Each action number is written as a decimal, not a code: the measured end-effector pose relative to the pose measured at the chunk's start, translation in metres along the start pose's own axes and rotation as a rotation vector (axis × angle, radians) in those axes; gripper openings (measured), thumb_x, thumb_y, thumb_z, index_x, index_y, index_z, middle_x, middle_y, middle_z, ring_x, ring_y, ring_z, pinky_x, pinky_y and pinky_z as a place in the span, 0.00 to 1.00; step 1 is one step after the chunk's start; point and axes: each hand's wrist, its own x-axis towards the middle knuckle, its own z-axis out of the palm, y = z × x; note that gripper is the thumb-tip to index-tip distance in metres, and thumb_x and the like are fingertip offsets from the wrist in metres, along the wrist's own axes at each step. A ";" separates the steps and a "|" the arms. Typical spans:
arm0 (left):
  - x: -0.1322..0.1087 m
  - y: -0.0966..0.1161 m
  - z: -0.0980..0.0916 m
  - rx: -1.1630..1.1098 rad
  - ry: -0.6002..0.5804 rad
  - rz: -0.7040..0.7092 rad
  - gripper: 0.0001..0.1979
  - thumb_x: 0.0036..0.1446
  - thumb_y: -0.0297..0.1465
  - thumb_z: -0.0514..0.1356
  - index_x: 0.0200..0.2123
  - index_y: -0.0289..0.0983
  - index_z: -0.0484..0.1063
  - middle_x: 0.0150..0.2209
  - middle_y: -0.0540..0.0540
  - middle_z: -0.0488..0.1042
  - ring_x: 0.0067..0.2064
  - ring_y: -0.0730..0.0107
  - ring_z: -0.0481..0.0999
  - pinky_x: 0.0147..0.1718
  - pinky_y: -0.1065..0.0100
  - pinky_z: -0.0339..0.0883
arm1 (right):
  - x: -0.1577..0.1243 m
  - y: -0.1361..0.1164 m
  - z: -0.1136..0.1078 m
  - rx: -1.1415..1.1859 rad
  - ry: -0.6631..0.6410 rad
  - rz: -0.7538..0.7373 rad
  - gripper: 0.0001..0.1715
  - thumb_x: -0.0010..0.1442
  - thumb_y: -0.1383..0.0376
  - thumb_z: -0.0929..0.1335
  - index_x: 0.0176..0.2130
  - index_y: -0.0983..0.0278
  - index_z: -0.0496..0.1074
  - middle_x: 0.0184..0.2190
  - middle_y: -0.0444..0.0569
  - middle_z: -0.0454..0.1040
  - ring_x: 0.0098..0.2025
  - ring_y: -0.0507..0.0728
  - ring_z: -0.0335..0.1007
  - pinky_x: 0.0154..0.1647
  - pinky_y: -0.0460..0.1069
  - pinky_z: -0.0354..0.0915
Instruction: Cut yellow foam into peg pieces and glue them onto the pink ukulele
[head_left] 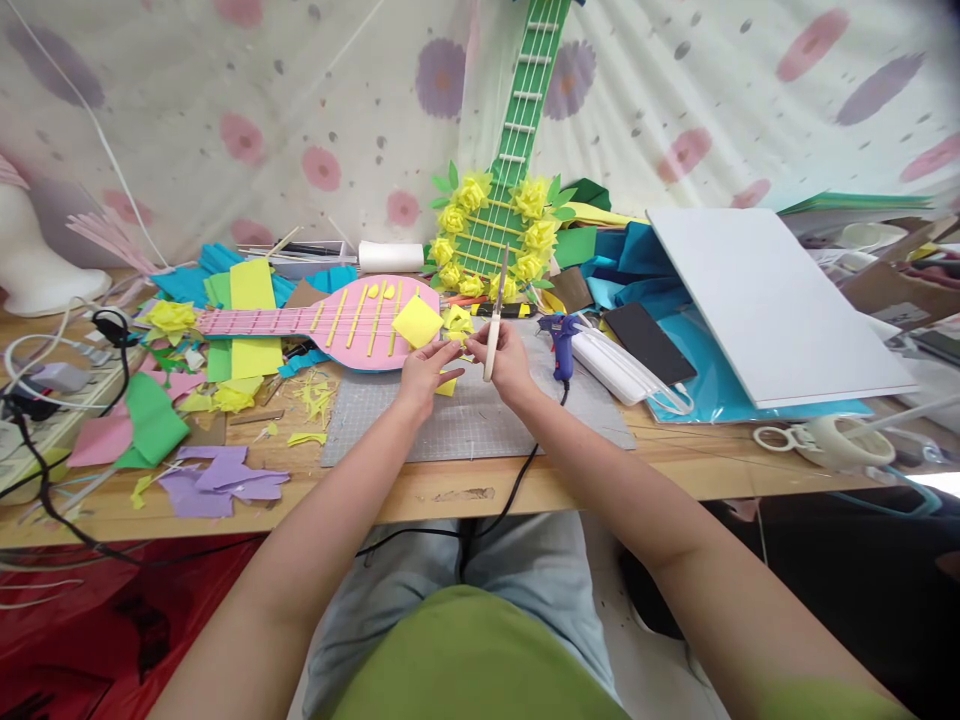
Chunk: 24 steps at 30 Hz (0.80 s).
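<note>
My right hand (508, 358) is closed around the cream handles of a pair of scissors (495, 318), whose blades point up and away from me. My left hand (424, 372) pinches a small piece of yellow paper (448, 384) right beside the scissors. Both hands hover over a grey cutting mat (465, 425). Just behind them lies a pink paper guitar (352, 322) with yellow strips and a yellow square on its body. A green paper guitar (510, 150) with yellow paper flowers leans against the backdrop.
A blue glue gun (559, 342) stands right of my hands, its black cord running off the table edge. A white board (765, 300) lies on blue sheets at right. Paper scraps (217, 480), cables (45, 420) and a second pair of scissors (817, 440) litter the wooden table.
</note>
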 end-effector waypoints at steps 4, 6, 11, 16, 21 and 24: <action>0.000 0.000 0.005 -0.035 0.070 0.012 0.14 0.36 0.34 0.66 0.28 0.33 0.72 0.36 0.42 0.75 0.42 0.63 0.73 0.35 0.66 0.69 | -0.002 0.000 0.002 -0.050 0.012 0.002 0.21 0.40 0.57 0.71 0.29 0.62 0.57 0.26 0.41 0.66 0.26 0.49 0.64 0.27 0.46 0.62; 0.000 0.000 0.006 -0.045 0.093 0.021 0.13 0.36 0.32 0.67 0.27 0.33 0.72 0.34 0.43 0.75 0.40 0.65 0.74 0.35 0.66 0.69 | -0.003 -0.001 0.002 -0.031 0.009 0.011 0.21 0.40 0.57 0.71 0.29 0.62 0.57 0.26 0.41 0.66 0.26 0.49 0.64 0.27 0.46 0.63; 0.001 0.002 0.006 -0.055 0.125 0.003 0.11 0.35 0.30 0.66 0.26 0.32 0.71 0.31 0.45 0.74 0.35 0.68 0.74 0.35 0.66 0.69 | -0.004 -0.001 0.002 0.051 -0.015 0.010 0.23 0.39 0.57 0.72 0.29 0.62 0.57 0.26 0.41 0.66 0.27 0.49 0.65 0.27 0.47 0.63; 0.001 0.003 0.010 -0.069 0.109 0.000 0.10 0.37 0.31 0.66 0.25 0.33 0.71 0.29 0.47 0.74 0.33 0.70 0.74 0.35 0.66 0.69 | -0.004 0.002 0.003 0.071 -0.012 0.008 0.23 0.39 0.56 0.72 0.30 0.62 0.57 0.26 0.40 0.66 0.27 0.49 0.64 0.27 0.46 0.62; 0.002 0.001 0.010 -0.050 0.154 0.059 0.11 0.34 0.31 0.67 0.23 0.33 0.71 0.26 0.49 0.73 0.30 0.73 0.73 0.36 0.66 0.68 | -0.003 0.002 0.002 0.064 -0.046 -0.001 0.24 0.39 0.55 0.72 0.29 0.62 0.57 0.24 0.39 0.64 0.25 0.48 0.62 0.25 0.45 0.60; 0.004 0.002 0.002 0.040 0.180 0.140 0.12 0.32 0.33 0.68 0.22 0.34 0.72 0.24 0.50 0.72 0.29 0.74 0.71 0.36 0.67 0.68 | -0.003 0.000 -0.007 -0.040 -0.167 -0.001 0.24 0.41 0.53 0.71 0.28 0.62 0.56 0.21 0.37 0.60 0.21 0.47 0.58 0.23 0.45 0.57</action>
